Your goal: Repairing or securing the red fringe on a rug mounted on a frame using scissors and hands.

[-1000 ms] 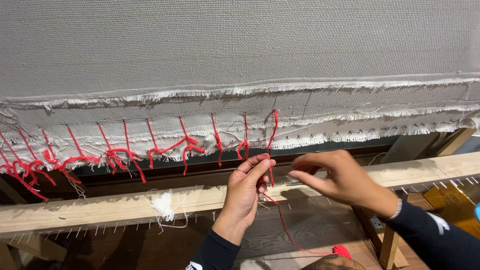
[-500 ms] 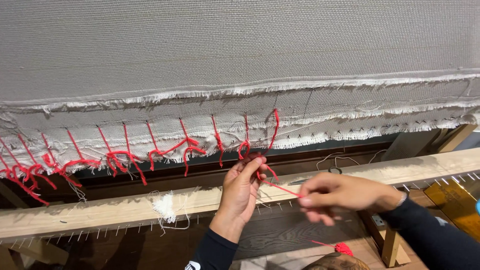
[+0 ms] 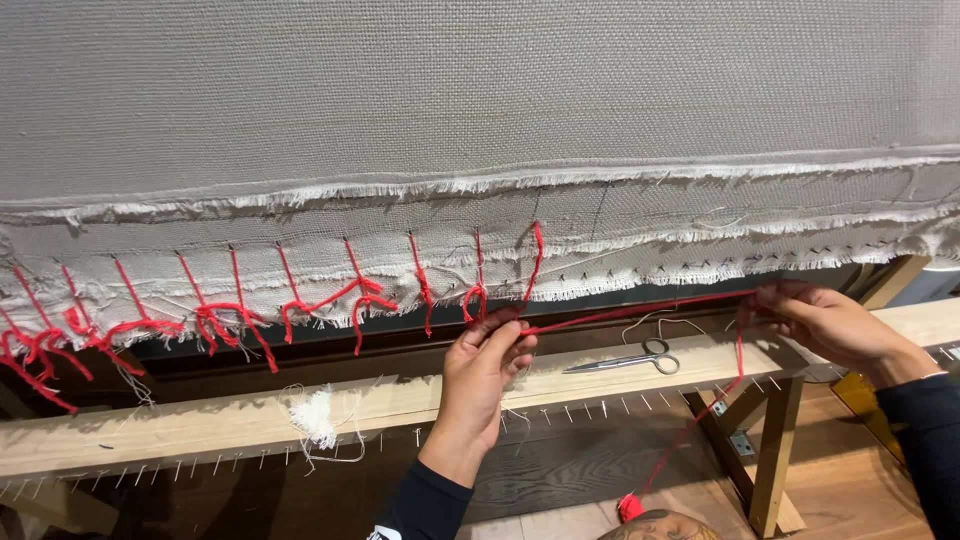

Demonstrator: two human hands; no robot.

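Left hand (image 3: 482,375) raised at 6 o'clock of the frame, fingers curled shut, pinching the thin red yarn strand (image 3: 640,312) just under the frayed lower edge of the coarse grey woven cloth (image 3: 480,110); pinch point touching the last red stitch (image 3: 533,262) at 12 o'clock of the hand.

Right hand (image 3: 825,322) at 3 o'clock of the left hand, well apart from it; fingers closed on the same red yarn strand, drawn taut and nearly level between both hands; from the right hand, slack yarn dropping toward 7 o'clock to a small red yarn ball (image 3: 630,507) at the bottom edge of the frame.

Row of red yarn stitches with loose knotted tails (image 3: 230,315) along the cloth hem, running from 9 o'clock toward the left hand; hem ragged, white threads hanging.

Long pale wooden beam studded with small metal nails (image 3: 150,435) crossing below the cloth, from 8 o'clock to 3 o'clock; small steel scissors (image 3: 625,360) lying flat on the beam, between the two hands, touched by neither; tuft of white loose threads (image 3: 316,418) on the beam at 9 o'clock of the left wrist; dark wooden floor (image 3: 560,470) below.
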